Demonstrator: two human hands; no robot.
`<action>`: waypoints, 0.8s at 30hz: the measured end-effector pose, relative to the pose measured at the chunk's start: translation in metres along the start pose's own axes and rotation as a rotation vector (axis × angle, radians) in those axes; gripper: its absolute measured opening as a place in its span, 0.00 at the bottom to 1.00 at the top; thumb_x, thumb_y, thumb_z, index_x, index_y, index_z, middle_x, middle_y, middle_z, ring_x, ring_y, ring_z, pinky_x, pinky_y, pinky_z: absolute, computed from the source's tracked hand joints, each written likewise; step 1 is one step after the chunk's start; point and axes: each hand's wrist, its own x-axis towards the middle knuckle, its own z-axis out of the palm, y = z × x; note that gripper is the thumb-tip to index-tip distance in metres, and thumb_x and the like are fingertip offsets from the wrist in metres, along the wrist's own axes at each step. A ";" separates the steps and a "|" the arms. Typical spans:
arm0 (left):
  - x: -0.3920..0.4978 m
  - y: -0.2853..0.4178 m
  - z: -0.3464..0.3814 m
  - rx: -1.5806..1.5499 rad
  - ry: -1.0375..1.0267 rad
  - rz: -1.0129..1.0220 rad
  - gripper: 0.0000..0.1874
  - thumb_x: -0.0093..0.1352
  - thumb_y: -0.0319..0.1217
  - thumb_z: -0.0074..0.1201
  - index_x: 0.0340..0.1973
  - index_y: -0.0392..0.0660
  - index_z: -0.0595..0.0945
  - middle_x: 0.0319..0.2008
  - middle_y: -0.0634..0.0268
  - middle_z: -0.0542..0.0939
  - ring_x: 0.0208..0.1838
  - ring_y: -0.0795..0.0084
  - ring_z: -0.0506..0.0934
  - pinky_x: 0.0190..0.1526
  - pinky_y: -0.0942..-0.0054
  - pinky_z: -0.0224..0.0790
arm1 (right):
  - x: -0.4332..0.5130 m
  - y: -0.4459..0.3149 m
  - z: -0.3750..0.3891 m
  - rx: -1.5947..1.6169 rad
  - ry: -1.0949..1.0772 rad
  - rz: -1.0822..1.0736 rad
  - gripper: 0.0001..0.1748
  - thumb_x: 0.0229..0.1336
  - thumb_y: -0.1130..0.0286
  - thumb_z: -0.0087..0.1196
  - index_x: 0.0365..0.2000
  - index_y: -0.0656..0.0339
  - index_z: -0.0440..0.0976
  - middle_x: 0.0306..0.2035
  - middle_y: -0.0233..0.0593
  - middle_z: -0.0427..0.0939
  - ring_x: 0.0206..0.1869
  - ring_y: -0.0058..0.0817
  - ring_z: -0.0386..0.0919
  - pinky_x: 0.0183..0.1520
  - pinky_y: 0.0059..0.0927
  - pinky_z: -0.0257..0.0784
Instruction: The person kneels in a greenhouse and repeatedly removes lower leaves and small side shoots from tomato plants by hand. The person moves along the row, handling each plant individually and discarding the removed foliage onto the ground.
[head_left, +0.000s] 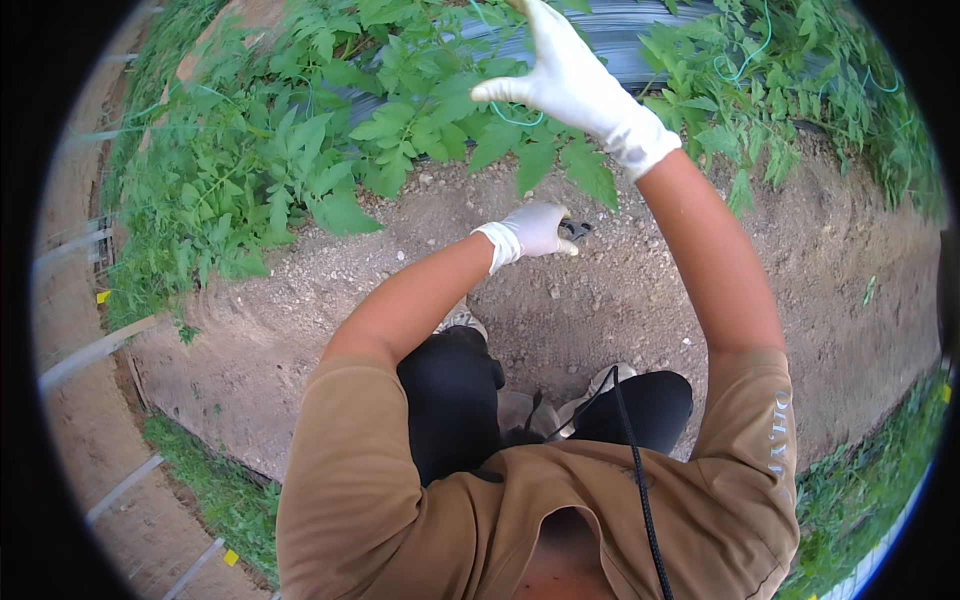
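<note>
My left hand (534, 229), in a white glove, is near the middle of the view, above the bare soil. Its fingers are closed around a small dark clip-like tool (576, 229), whose end sticks out past the fingertips. My right hand (559, 71), gloved in white too, reaches up among the tomato plants (405, 112). Its thumb and fingers are spread, and no object shows between them; the fingertips run to the top edge of the view. A thin green twine (517, 120) loops in the leaves just below this hand.
Behind the plants lies grey plastic mulch film (480, 34). More green twine (742, 71) hangs among leaves at the upper right. Stony soil (615, 300) lies before my knees. Another plant row (217, 480) runs at the lower left, with a yellow tag (231, 557) near it.
</note>
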 end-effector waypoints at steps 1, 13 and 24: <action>0.001 -0.005 0.001 -0.005 -0.005 0.026 0.34 0.56 0.52 0.66 0.47 0.37 0.78 0.38 0.50 0.82 0.43 0.50 0.80 0.46 0.59 0.71 | 0.008 -0.005 0.004 -0.011 -0.154 0.062 0.53 0.52 0.64 0.64 0.69 0.67 0.42 0.68 0.62 0.52 0.71 0.48 0.54 0.65 0.37 0.63; -0.112 -0.099 -0.017 -0.034 0.169 -0.095 0.32 0.56 0.48 0.68 0.48 0.38 0.79 0.41 0.50 0.82 0.45 0.54 0.80 0.49 0.63 0.71 | -0.089 -0.092 -0.104 0.757 -0.150 0.202 0.18 0.70 0.62 0.43 0.45 0.66 0.75 0.14 0.25 0.64 0.22 0.18 0.71 0.36 0.25 0.73; -0.099 -0.156 -0.002 -0.085 0.786 -0.072 0.32 0.57 0.46 0.67 0.50 0.38 0.78 0.63 0.50 0.70 0.64 0.51 0.69 0.62 0.62 0.62 | -0.202 -0.047 -0.098 1.690 0.076 0.398 0.14 0.68 0.57 0.47 0.39 0.54 0.77 0.11 0.18 0.59 0.12 0.12 0.54 0.18 0.20 0.59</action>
